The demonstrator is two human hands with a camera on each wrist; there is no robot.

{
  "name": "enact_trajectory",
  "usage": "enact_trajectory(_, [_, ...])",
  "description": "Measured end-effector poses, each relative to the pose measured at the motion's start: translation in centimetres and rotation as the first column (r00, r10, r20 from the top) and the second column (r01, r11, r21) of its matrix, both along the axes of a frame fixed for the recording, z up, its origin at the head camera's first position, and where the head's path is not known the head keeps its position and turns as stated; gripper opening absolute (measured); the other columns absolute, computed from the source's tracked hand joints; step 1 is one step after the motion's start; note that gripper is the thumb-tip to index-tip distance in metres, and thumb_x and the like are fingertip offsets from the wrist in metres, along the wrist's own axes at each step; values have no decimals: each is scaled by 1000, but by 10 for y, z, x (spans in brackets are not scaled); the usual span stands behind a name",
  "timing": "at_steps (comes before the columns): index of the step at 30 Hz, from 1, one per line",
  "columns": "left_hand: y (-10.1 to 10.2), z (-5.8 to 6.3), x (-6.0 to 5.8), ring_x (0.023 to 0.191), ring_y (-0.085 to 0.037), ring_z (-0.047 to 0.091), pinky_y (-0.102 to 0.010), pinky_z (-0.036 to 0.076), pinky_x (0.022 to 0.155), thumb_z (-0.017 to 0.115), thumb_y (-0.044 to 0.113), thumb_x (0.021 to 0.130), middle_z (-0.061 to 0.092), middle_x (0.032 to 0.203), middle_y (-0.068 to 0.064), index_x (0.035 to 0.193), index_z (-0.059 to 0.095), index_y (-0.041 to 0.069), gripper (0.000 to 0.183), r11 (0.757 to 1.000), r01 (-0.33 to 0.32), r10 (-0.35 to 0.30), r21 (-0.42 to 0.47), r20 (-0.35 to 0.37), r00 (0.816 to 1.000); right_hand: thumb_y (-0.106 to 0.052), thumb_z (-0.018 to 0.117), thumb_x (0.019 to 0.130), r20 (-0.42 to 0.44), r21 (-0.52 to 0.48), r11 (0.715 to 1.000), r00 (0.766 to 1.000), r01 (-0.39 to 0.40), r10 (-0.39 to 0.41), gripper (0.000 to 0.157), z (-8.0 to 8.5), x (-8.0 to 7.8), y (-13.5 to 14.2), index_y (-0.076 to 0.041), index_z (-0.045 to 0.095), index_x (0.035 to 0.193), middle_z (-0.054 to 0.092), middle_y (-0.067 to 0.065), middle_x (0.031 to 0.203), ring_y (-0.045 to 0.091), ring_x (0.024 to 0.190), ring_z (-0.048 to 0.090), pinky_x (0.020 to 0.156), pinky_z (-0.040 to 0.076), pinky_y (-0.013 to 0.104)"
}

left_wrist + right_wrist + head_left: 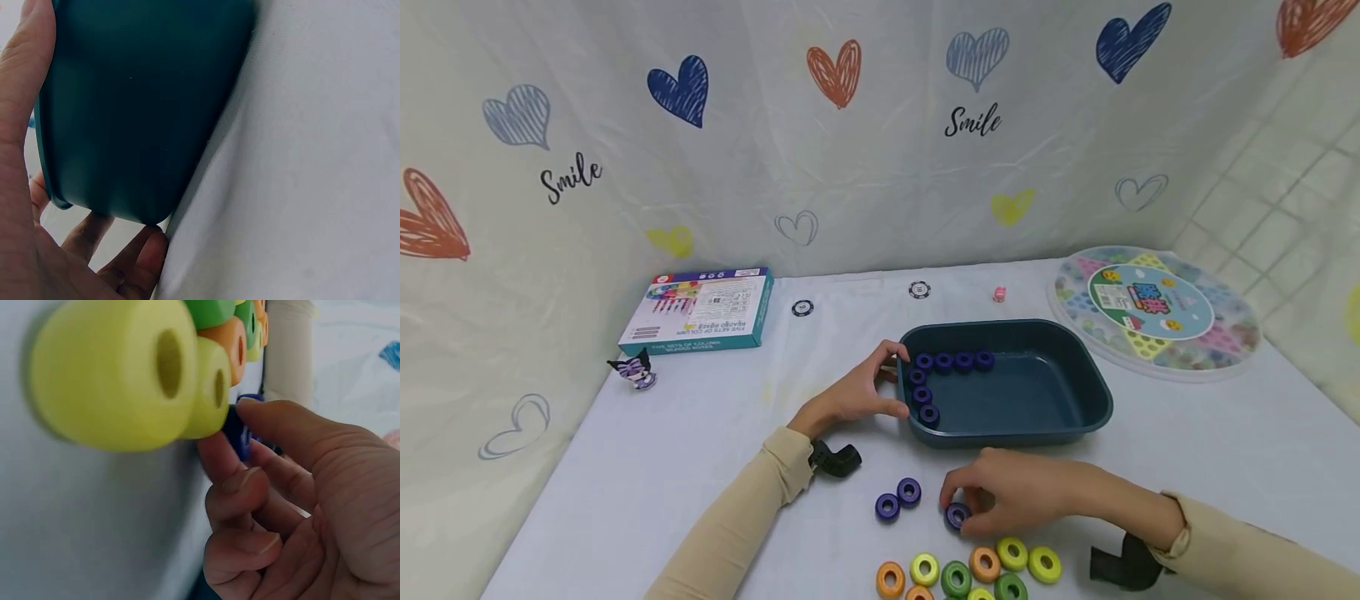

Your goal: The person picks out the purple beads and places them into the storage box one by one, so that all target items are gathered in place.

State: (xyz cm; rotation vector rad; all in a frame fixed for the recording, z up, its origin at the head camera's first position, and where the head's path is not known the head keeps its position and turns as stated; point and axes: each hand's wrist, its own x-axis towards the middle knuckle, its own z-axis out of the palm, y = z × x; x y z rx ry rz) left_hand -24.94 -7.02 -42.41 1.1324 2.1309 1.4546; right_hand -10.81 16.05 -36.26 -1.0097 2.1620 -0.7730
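Note:
A dark teal tray (1030, 400) stands on the table, a row of purple ring beads (964, 362) lining its back and left walls. My left hand (857, 387) holds the tray's left end, thumb near the front corner and fingers around the back corner; in the left wrist view the fingertips press its outer wall (137, 112). In front of the tray, my right hand (1011, 492) pinches a purple ring bead (957, 517) between thumb and finger. Two more purple beads (898, 499) lie just left of it.
Yellow, green and orange ring beads (985, 564) cluster at the near edge. A boxed bead set (700, 312) and a small figurine (636, 370) stand at left. Two black-and-white chips (802, 308) and a tiny pink figure (999, 294) lie behind. A round patterned game board (1217, 333) lies at right.

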Motion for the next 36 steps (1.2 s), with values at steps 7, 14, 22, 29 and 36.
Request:
enact_trajectory(7, [1,0,-1,106,-18,47,-33,39,91,72,61,60,37,128,-5,120,32,22,81,1000,0,0,-6,7,1000,-30,62,84,87,-85,996,996,42,-35,24,-5,-8,15,-21,60,107,57,-13,70,-1,59,49,55,42,17])
enact_trajectory(14, [0,0,0,106,-17,47,-32,38,91,71,63,59,36,129,-3,119,32,25,81,1000,-7,7,-15,7,1000,-28,66,82,164,-101,991,984,91,-73,28,-13,-13,23,-20,60,108,59,-9,72,1,58,50,53,42,18])
enact_trajectory(22, [0,1,1,106,-17,47,-33,38,91,70,63,59,37,128,-4,119,32,24,82,1000,-3,3,-12,7,1000,-29,66,81,158,-113,990,985,89,-71,28,-7,-9,22,-20,60,106,59,-10,72,0,57,50,52,41,17])
enact_trajectory(29, [-1,3,-1,105,-17,48,-31,39,91,69,66,58,38,127,-6,118,32,25,82,1000,-12,12,-1,-2,1000,-31,64,83,83,-129,991,996,25,-15,29,15,-5,16,-19,59,109,58,-14,72,-2,57,48,50,40,16])
enact_trajectory(36, [0,0,0,106,-17,47,-32,39,91,70,64,59,37,128,-5,119,33,25,81,1000,-13,13,-8,5,1000,-30,64,83,78,-135,988,995,71,-60,29,33,-12,19,-20,58,110,59,-10,73,1,54,46,48,37,17])
